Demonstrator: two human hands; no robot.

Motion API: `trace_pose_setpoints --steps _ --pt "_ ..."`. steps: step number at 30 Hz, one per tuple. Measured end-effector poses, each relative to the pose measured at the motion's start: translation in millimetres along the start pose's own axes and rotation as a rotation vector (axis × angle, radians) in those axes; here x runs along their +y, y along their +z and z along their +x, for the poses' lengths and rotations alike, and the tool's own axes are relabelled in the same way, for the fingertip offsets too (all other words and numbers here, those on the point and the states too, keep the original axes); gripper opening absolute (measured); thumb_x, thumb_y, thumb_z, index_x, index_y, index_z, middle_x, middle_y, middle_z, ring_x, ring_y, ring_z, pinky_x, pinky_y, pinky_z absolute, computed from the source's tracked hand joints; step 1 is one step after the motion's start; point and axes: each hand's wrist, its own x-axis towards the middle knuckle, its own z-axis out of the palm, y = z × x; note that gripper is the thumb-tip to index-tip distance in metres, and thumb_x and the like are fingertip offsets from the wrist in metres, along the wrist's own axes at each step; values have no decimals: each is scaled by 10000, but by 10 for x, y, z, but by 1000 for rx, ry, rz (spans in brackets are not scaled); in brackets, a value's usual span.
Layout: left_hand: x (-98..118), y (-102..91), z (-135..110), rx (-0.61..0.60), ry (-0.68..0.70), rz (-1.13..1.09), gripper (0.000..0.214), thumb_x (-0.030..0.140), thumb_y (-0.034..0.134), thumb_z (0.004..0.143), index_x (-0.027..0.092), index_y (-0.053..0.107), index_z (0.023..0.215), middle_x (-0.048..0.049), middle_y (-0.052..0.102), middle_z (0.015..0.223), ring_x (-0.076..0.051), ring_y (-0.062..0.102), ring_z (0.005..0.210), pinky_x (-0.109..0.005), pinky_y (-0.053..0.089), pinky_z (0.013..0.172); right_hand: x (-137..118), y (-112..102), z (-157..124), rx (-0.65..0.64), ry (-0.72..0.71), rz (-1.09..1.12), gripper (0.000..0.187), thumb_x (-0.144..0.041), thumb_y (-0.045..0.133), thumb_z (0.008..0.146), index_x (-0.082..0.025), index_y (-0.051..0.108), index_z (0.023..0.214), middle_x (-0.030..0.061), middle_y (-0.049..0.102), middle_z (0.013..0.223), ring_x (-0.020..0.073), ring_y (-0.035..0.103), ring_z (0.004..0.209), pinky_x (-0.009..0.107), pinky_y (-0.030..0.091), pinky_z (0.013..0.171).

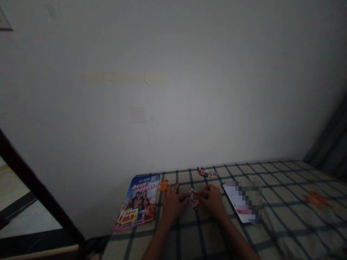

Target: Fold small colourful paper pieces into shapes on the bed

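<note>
A small piece of printed paper, folded to a pointed lower end, lies on the checked cloth between my hands. My left hand grips its left edge near the thumb, with the other fingers spread over the cloth. On the opposite edge, my right hand pinches the paper with curled fingers. A colourful flyer with a yellow price label lies flat to the left of my left hand. Just beyond that hand is an orange paper shape. Another folded strip of printed paper rests farther back, near the wall.
Right of my right hand lies a tablet or phone-like device with a lit, partly blurred screen. A second orange shape sits far right on the checked cloth. The wall rises behind; a dark slanted bar stands at left.
</note>
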Motion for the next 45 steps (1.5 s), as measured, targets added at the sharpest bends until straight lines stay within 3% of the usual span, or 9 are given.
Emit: trace_pose_setpoints --steps 8,20,29,45 --pt "148 54 21 98 -34 -21 274 635 632 819 447 774 959 34 522 1477 -356 311 1432 -681 73 1161 -28 3 49 -26 -4 -70 260 -562 705 800 -335 771 909 45 634 1077 249 531 1110 365 336 1015" --pt "226 49 76 88 -48 -29 245 605 722 757 394 769 873 61 524 1470 -399 325 1402 -740 108 1103 -110 -27 90 -44 52 -91 292 -584 711 774 -313 767 868 58 650 1071 258 534 1107 376 334 1003" --pt "278 13 77 40 -55 -16 214 531 717 782 384 754 932 52 512 1484 -440 294 1416 -783 87 1075 -134 -32 87 -42 58 -77 232 -536 732 756 -342 761 881 38 647 1083 262 520 1134 397 310 1030" --pt "144 -26 87 -54 -12 -64 188 400 675 838 415 728 1017 85 489 1509 -404 256 1454 -794 40 1088 6 -16 121 -84 0 -23 226 -525 705 793 -377 773 950 18 664 1122 222 532 1114 334 323 1008"
